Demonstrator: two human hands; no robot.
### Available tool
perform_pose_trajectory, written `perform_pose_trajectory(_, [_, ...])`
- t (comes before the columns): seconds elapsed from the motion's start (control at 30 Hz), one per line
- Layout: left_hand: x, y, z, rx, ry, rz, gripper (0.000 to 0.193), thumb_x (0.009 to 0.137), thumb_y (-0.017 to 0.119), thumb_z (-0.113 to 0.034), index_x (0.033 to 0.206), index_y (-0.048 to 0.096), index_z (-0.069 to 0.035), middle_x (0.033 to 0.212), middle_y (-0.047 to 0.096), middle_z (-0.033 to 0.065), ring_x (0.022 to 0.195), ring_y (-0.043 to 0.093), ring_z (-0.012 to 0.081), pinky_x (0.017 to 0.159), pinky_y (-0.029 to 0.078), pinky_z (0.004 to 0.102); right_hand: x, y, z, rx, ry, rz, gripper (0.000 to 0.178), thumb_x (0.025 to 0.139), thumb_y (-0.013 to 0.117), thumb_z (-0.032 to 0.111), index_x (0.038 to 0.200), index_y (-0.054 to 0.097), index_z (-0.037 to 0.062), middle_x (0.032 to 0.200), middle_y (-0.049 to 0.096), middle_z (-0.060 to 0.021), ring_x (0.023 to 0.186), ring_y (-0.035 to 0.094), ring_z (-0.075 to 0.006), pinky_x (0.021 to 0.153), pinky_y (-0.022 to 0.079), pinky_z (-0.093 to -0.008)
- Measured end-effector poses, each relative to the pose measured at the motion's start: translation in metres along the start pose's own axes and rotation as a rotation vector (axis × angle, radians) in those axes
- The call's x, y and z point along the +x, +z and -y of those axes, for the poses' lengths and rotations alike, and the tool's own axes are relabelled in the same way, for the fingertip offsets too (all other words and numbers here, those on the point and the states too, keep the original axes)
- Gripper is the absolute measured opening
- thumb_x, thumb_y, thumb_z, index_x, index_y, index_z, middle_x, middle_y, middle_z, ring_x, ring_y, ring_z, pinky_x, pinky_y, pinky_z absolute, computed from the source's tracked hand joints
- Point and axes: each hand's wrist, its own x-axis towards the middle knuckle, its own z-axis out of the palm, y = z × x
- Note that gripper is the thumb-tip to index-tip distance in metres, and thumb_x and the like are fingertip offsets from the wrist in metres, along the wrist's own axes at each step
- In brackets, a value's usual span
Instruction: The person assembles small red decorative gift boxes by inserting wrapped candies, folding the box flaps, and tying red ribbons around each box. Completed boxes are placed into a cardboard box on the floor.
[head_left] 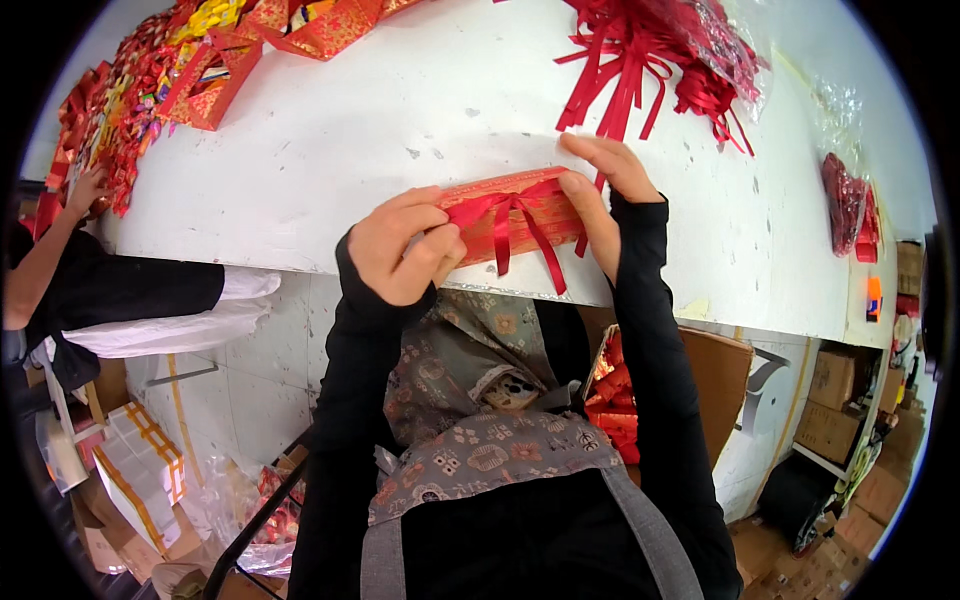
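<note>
The one view is from the person's head, through the left of two wide fisheye cameras worn side by side, facing steeply down and forward over the chest. The fingers (408,214) lie near the middle, at close range. Below them, toward the lens, come the patterned apron (485,455) and both black sleeves (350,400); beyond them, the white bench (330,170) runs to the upper edge. The field reaches far to either side: a co-worker's arm (45,265) well left of the fingers, cartons (832,380) well right, everything bending toward a dark, rounded rim.
</note>
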Motion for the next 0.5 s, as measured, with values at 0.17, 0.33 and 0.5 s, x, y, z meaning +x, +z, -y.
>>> perform_pose_trajectory(0.17, [0.007,0.002,-0.002,0.075,0.081,-0.005,0.028,0.058,0.068,0.005,0.081,0.055,-0.004,0.083,0.052,0.0099,0.07,0.06,0.0291,0.06,0.053,0.0337,0.013,0.003,0.014,-0.142,-0.139,0.368,0.025,0.071,0.072,0.016,0.092,0.066,0.0068,0.087,0.062,-0.0093,0.081,0.056,-0.0242,0.071,0.045,-0.0318])
perform_pose_trajectory(0.33, [0.014,-0.019,0.01,0.143,-0.034,-0.1,0.031,0.058,0.063,0.0,0.088,0.059,-0.009,0.091,0.056,0.0095,0.08,0.06,0.0271,0.066,0.051,0.0332,0.015,0.005,0.006,-0.096,-0.128,0.525,0.018,0.068,0.073,0.007,0.084,0.063,0.0038,0.084,0.059,-0.009,0.077,0.056,-0.0219,0.067,0.046,-0.0286])
perform_pose_trajectory(0.5, [0.045,-0.122,0.132,0.771,-0.114,-0.272,0.036,0.072,0.067,-0.017,0.102,0.055,-0.003,0.108,0.053,0.0164,0.096,0.051,0.0348,0.084,0.041,0.0432,-0.004,-0.022,-0.021,0.113,0.13,0.775,0.016,0.07,0.069,0.009,0.079,0.056,0.0065,0.077,0.058,-0.0091,0.07,0.056,-0.025,0.062,0.045,-0.0305])
